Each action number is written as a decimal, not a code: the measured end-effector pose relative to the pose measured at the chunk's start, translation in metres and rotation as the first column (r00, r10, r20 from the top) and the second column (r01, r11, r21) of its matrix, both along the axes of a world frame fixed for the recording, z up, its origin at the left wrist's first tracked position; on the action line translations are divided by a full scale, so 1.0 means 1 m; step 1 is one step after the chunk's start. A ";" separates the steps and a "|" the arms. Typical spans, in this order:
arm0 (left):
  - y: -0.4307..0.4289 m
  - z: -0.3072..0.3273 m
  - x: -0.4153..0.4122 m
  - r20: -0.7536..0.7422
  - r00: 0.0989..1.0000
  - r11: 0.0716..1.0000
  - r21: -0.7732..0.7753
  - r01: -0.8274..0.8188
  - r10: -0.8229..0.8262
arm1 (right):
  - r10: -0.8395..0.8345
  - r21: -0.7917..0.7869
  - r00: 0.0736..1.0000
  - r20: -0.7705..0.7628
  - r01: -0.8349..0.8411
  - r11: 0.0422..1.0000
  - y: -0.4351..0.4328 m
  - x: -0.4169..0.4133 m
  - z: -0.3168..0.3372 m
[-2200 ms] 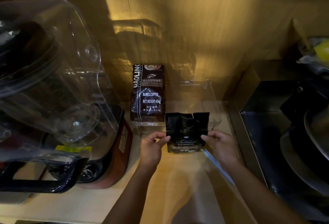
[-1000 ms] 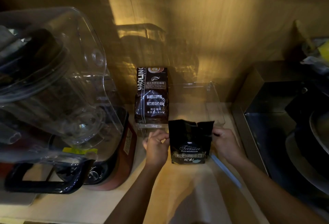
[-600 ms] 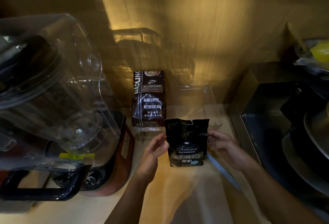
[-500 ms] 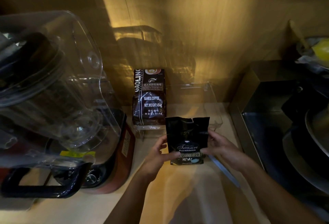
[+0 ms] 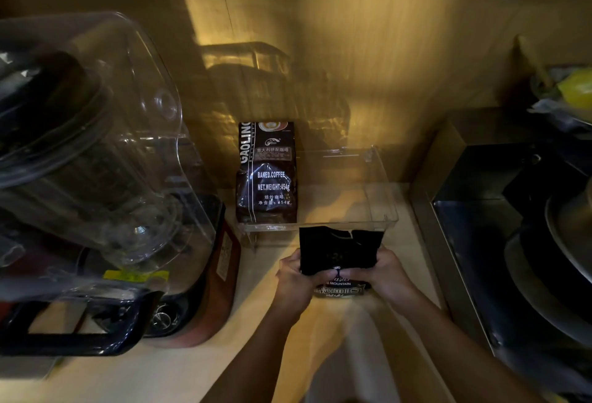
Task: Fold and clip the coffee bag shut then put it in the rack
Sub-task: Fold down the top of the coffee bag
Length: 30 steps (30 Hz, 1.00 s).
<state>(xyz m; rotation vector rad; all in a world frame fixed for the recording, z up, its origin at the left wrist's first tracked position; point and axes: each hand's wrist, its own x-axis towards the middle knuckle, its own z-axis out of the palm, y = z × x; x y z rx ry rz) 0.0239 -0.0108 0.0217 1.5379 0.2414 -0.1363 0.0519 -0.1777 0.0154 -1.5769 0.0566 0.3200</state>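
Hands (image 5: 344, 274) now closed together across coffee bag (image 5: 340, 247).

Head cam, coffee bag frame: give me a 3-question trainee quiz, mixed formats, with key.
1. True or false: the small black coffee bag already sits inside the clear rack.
2. Multiple choice: what holds the small black coffee bag? A) left hand only B) right hand only C) both hands D) neither
3. Fill in: the tall bag printed BAKED.COFFEE stands at the ___ end of the clear rack.

Key
1. False: it is in front of the rack, over the counter.
2. C: one hand on each side, thumbs across the front.
3. Left.
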 end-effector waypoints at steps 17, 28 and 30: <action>0.009 0.009 0.004 -0.103 0.992 0.997 -0.008 0.070 -0.071 | -0.131 0.052 0.981 -0.145 0.140 0.989 0.009 -0.002 0.012; -0.014 0.016 0.001 -0.361 0.893 0.828 -0.388 -0.405 0.268 | -0.302 0.245 0.875 -0.379 0.409 0.879 0.029 -0.014 0.024; -0.014 0.014 0.002 -0.319 0.893 0.858 -0.305 -0.413 0.317 | -0.365 0.199 0.863 -0.351 0.449 0.871 0.036 -0.018 0.021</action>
